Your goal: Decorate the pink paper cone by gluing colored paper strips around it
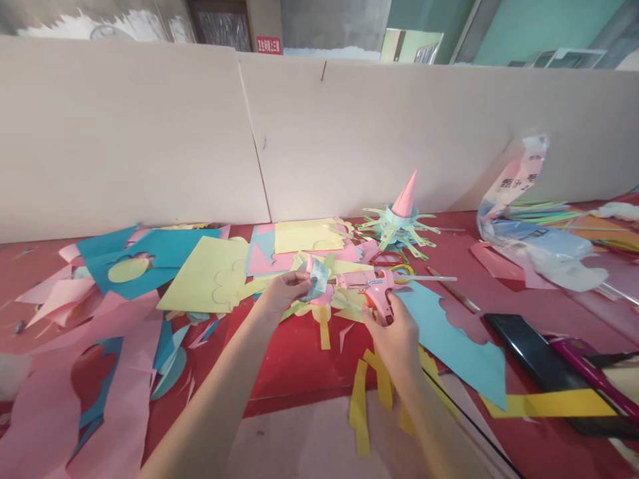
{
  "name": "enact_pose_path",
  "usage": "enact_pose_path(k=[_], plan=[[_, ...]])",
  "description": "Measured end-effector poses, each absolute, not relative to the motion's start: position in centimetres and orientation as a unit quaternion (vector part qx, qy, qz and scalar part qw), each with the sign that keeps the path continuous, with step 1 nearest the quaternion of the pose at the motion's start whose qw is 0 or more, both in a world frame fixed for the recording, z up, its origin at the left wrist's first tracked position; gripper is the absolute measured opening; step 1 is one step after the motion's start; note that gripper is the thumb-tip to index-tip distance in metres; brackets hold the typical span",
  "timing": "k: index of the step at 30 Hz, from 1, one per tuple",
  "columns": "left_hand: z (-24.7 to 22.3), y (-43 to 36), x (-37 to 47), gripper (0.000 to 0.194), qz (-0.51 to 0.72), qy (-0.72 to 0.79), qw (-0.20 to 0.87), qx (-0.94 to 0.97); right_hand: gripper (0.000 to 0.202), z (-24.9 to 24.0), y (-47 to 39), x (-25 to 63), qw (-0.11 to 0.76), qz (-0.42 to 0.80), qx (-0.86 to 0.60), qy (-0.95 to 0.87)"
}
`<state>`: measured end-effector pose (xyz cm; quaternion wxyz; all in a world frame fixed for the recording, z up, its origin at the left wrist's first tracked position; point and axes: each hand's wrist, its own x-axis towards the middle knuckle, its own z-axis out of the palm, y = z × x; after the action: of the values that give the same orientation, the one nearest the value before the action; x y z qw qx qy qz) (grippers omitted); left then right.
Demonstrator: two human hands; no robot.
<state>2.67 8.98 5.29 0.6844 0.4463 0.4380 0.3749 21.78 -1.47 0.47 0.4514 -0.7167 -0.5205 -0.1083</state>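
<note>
My left hand (pixel 289 293) pinches a small light-blue paper piece (pixel 318 277), which looks rolled or folded. In my right hand (pixel 397 326) is a pink hot glue gun (pixel 379 293), its nozzle pointing left toward the blue piece. A clear glue stick (pixel 434 278) sticks out of the gun's back end. Whether the nozzle touches the paper I cannot tell. Below and behind both hands lie yellow paper strips and a pink-and-yellow paper shape (pixel 322 313), partly covered by the hands.
Cut paper sheets, including a yellow one (pixel 204 273), litter the red table (pixel 299 359). A paper craft with a pink cone (pixel 405 196) stands at the back. Scissors (pixel 389 258), a phone (pixel 519 346) and a plastic bag (pixel 544 246) lie rightward. A white partition (pixel 359 146) closes the far side.
</note>
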Motion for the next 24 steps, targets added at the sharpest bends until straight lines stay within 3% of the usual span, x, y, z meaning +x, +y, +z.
enact_pose_path(k=[24], plan=[[5.29,9.25,2.56,0.046,0.395,0.438,0.653,0.475,0.032,0.8,-1.71,21.57,0.454,-0.095,-0.7,-0.542]])
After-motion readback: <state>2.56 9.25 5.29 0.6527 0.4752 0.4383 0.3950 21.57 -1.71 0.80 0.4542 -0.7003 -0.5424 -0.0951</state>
